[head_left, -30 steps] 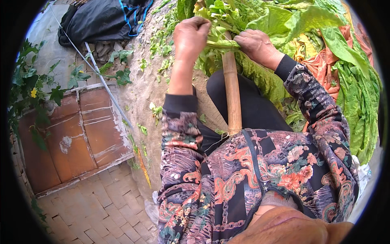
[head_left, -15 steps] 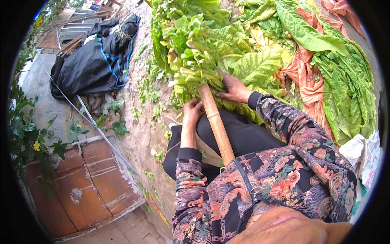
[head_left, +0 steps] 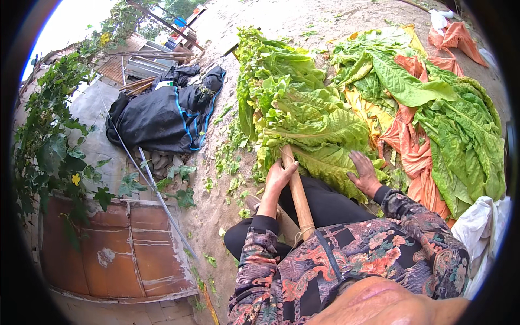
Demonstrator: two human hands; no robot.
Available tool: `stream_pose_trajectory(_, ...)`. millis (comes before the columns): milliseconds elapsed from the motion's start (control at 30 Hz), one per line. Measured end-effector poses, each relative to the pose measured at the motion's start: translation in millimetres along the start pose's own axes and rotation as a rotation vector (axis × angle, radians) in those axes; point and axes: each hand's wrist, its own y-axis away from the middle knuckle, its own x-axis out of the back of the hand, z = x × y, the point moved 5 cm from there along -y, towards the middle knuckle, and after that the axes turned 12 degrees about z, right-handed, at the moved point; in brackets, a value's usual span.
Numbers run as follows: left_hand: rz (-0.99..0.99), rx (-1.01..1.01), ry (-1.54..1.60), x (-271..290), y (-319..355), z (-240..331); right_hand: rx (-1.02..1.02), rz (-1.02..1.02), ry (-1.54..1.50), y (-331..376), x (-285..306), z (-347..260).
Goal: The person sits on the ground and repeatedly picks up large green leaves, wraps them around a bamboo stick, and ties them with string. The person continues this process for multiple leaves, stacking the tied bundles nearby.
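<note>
A bamboo pole runs from my lap out into a thick row of broad yellow-green leaves, which look like tobacco leaves with their stem ends bunched along the left side. My left hand closes round the pole just below the nearest leaves; some of its fingers are hidden. To the right, my right hand is open, fingers spread, over the lower edge of a large leaf, and holds nothing. A thin string is looped round the near end of the pole.
More loose leaves lie in a heap at the right on orange cloth, with a white sack nearer me. At the left are a black tarp bundle, a rusty brown panel and a climbing vine. Leaf scraps litter the sandy ground.
My right hand has drawn away from the stem ends to the right, over a leaf. My left hand has moved up onto the pole. The view has shifted, showing more ground beyond.
</note>
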Motion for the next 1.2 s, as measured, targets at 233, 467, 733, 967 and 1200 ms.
stream_pose_trajectory(233, 0.005, 0.087, 0.497, -16.4, 2.5, 14.8, -0.813, -0.469, -0.021, 283.4, 91.7, 131.0)
stream_pose_trajectory(467, 0.068, 0.281, 0.749, 77.2, 38.8, 0.9, -0.7, -0.131, 0.15, 166.5, 73.8, 161.3)
stream_pose_trajectory(733, 0.131, 0.27, 0.673, 103.4, 44.9, -25.5, -0.796, -0.111, 0.473, 44.9, -13.6, 225.1)
stream_pose_trajectory(967, 0.109, 0.293, 0.581, 110.0, 56.0, -68.0, -0.945, -0.243, 0.538, 141.6, 5.2, 284.9)
stream_pose_trajectory(1200, 0.127, 0.44, 0.575, 93.8, 74.3, -22.8, -1.111, -0.277, 0.565, 269.6, 119.7, 282.5)
